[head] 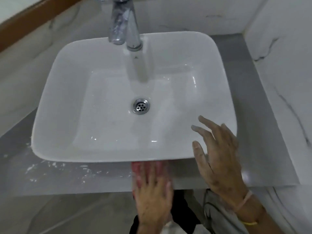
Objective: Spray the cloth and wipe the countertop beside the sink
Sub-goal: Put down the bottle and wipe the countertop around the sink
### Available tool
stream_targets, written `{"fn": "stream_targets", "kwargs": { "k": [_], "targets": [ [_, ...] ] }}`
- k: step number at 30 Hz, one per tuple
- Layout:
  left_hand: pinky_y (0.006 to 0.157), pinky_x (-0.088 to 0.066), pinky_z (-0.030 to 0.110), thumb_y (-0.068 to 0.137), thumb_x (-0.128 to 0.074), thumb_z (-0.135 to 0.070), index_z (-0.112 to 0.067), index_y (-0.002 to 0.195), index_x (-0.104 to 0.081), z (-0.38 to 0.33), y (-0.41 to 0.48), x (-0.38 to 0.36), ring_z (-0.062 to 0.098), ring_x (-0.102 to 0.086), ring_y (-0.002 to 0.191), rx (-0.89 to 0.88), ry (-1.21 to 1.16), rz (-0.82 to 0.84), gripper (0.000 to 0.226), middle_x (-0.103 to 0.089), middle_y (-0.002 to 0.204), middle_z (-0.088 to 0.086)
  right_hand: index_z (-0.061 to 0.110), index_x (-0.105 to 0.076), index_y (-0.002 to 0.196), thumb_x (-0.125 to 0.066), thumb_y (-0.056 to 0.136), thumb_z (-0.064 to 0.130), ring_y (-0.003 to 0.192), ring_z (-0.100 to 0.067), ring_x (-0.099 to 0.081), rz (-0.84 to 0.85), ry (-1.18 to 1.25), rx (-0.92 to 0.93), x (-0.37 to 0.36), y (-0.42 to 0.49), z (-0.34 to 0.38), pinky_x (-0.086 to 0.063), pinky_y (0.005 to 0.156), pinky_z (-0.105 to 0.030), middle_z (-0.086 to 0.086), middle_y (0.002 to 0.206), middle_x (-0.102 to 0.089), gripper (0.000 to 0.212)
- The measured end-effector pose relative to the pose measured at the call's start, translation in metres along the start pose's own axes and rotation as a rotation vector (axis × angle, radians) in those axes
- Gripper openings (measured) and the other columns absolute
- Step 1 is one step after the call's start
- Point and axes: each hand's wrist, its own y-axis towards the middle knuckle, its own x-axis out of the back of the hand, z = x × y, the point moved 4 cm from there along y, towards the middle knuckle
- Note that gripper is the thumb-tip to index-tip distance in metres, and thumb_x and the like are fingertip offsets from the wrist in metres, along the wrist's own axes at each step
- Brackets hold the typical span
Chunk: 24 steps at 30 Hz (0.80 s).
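Grey stone worktop [70, 179], white flecks at eight o'clock: my left hand [152, 200] presses flat on the red cloth [137, 171]; right hand [217, 154] hovers spread, empty. I should sweep leftward firmly.

You are standing in a bathroom. A white rectangular vessel basin [133, 98] sits on top of a grey stone countertop [263, 149], with a chrome tap [125, 24] rising at its 12 o'clock edge and a perforated chrome drain [141, 106] in its floor. White marble-look wall tiles [283, 48] with dark veins close in from 12 to 3 o'clock, as in a washroom.
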Motion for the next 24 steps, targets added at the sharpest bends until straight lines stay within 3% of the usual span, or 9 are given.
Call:
{"fn": "stream_targets", "kwargs": {
  "k": [2,5,9,14,16,19,20,22,24],
  "targets": [
    [0.117,-0.017,0.061,0.091,-0.03,-0.042,-0.022,0.147,-0.031,0.071,-0.008,0.016,0.041,-0.024,0.144,0.11,0.105,0.027,0.059,-0.034,0.154,0.015,0.019,-0.058,0.119,-0.035,0.093,0.037,0.125,-0.015,-0.045,0.05,-0.12,0.014,-0.005,-0.001,0.002,-0.015,0.115,-0.036,-0.002,0.14,-0.051,0.039],
    [0.118,-0.012,0.059,0.089,-0.026,-0.045,-0.017,0.145,-0.035,0.178,-0.008,0.047,0.039,-0.011,0.147,0.325,0.195,0.095,0.063,-0.021,0.16,0.015,0.02,-0.06,0.116,-0.032,0.092,0.042,0.121,-0.018,-0.05,0.058,-0.198,-0.026,-0.009,0.001,0.005,-0.024,0.109,-0.044,-0.002,0.137,-0.054,0.042],
    [0.114,-0.024,0.06,0.089,-0.026,-0.039,-0.02,0.145,-0.037,0.21,-0.001,0.07,0.04,-0.024,0.143,0.427,0.047,-0.073,0.06,-0.03,0.156,0.015,0.02,-0.059,0.119,-0.022,0.092,0.051,0.115,-0.026,-0.055,0.091,-0.229,-0.096,-0.02,0.003,0.03,-0.036,0.095,-0.049,-0.003,0.135,-0.054,0.055],
    [0.118,-0.018,0.052,0.092,-0.015,-0.036,-0.018,0.151,-0.017,0.206,-0.007,0.053,0.032,-0.008,0.15,0.309,0.066,0.011,0.061,-0.014,0.161,0.011,0.017,-0.051,0.129,-0.03,0.087,0.058,0.12,-0.025,-0.051,0.26,-0.255,0.091,-0.073,0.011,0.121,-0.043,0.089,-0.042,-0.005,0.142,-0.048,0.063],
    [0.113,-0.028,0.057,0.093,-0.026,-0.027,-0.009,0.144,-0.035,0.201,-0.013,0.048,0.043,-0.02,0.144,0.162,0.039,0.043,0.055,-0.028,0.154,0.018,0.016,-0.038,0.141,-0.032,0.087,0.062,0.131,-0.027,-0.042,0.347,-0.237,0.232,-0.102,0.019,0.164,-0.042,0.096,-0.043,-0.009,0.153,-0.034,0.071],
    [0.099,-0.043,0.064,0.09,-0.043,-0.017,-0.004,0.126,-0.059,0.214,-0.021,0.052,0.051,-0.042,0.129,0.042,0.038,-0.041,0.042,-0.049,0.139,0.022,0.022,-0.002,0.151,-0.027,0.089,0.062,0.148,-0.029,-0.006,0.482,-0.211,0.525,-0.155,0.034,0.232,-0.022,0.116,-0.051,-0.01,0.161,0.005,0.078],
    [0.104,-0.039,0.063,0.092,-0.04,-0.019,-0.006,0.131,-0.054,0.223,-0.022,0.054,0.05,-0.036,0.134,0.077,0.022,-0.03,0.044,-0.045,0.143,0.021,0.023,0.005,0.15,-0.026,0.09,0.06,0.148,-0.028,0.004,0.508,-0.215,0.596,-0.169,0.041,0.249,-0.015,0.118,-0.052,-0.007,0.16,0.012,0.077],
    [0.118,-0.014,0.058,0.099,-0.015,-0.028,-0.011,0.149,-0.019,0.252,-0.026,0.052,0.046,-0.002,0.146,0.23,0.068,0.025,0.052,-0.013,0.159,0.018,0.022,0.006,0.15,-0.03,0.094,0.054,0.146,-0.025,0.015,0.551,-0.228,0.645,-0.192,0.054,0.275,-0.008,0.12,-0.05,-0.005,0.159,0.018,0.074],
    [0.119,0.009,0.055,0.095,0.011,-0.032,-0.015,0.15,0.008,0.281,-0.029,0.053,0.046,0.025,0.142,0.348,0.145,0.06,0.057,0.015,0.159,0.018,0.02,-0.001,0.151,-0.038,0.095,0.048,0.146,-0.024,0.016,0.56,-0.207,0.618,-0.202,0.062,0.284,-0.008,0.121,-0.046,-0.007,0.16,0.016,0.073]
  ]
}}
